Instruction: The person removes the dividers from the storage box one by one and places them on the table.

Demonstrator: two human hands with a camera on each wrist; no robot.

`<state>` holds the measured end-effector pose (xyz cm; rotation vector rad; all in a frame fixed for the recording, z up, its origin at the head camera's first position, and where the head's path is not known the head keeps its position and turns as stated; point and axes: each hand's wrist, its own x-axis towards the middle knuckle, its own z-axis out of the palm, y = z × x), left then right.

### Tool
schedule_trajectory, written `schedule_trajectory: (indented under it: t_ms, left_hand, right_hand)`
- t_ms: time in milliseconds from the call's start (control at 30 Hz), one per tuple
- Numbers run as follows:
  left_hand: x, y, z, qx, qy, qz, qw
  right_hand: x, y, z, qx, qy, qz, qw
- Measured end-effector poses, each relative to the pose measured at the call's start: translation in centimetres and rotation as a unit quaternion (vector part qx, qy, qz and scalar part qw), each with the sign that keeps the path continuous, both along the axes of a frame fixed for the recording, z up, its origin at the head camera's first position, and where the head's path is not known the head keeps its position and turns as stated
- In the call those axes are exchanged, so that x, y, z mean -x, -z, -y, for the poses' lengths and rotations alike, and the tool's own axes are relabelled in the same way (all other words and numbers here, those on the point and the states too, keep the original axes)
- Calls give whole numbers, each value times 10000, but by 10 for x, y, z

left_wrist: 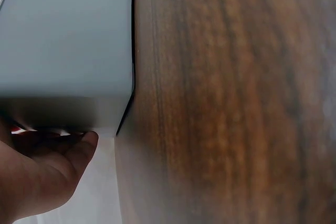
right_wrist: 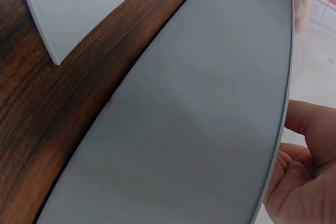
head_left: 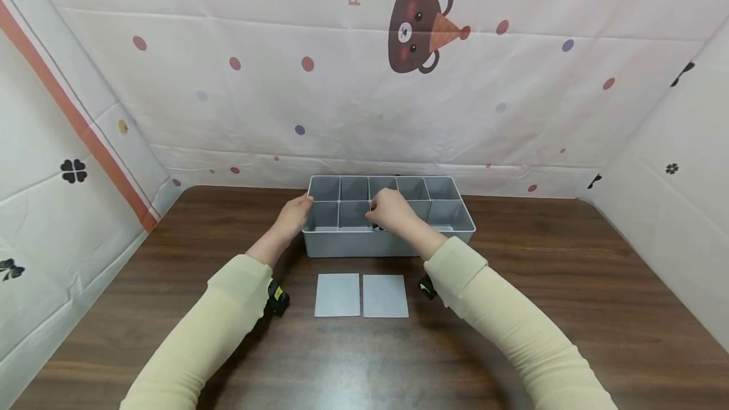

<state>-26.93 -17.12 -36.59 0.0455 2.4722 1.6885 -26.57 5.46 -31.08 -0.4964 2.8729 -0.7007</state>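
A long grey divided box [head_left: 359, 245] with two rows of compartments stands at the back of the table. My left hand [head_left: 296, 212] grips its left end at the rim; in the left wrist view the fingers [left_wrist: 79, 153] lie against the outer end wall. My right hand [head_left: 392, 209] reaches over the front wall into a middle front compartment, its fingers bent downward. A small dark thing [head_left: 378, 227] shows just under that hand. In the right wrist view the front wall hides the fingertips, so I cannot tell if they pinch it.
Two pale grey square sheets [head_left: 337, 295] lie side by side on the wooden table [head_left: 558, 271] in front of the box. A patterned cloth wall [head_left: 342, 106] rises close behind it. Black straps with small devices [head_left: 278, 298] sit at the wrists.
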Motion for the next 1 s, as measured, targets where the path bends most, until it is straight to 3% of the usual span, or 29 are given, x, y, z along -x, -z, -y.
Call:
schedule_trajectory:
  t_ms: [400, 1000]
  left_hand:
    - [-1, 0, 0, -121, 40, 26, 9999]
    - [0, 1, 0, 69, 1, -4, 10000]
  right_hand:
    - [-4, 0, 2, 98, 131, -17, 9999]
    - [0, -4, 1, 175, 58, -189, 9997]
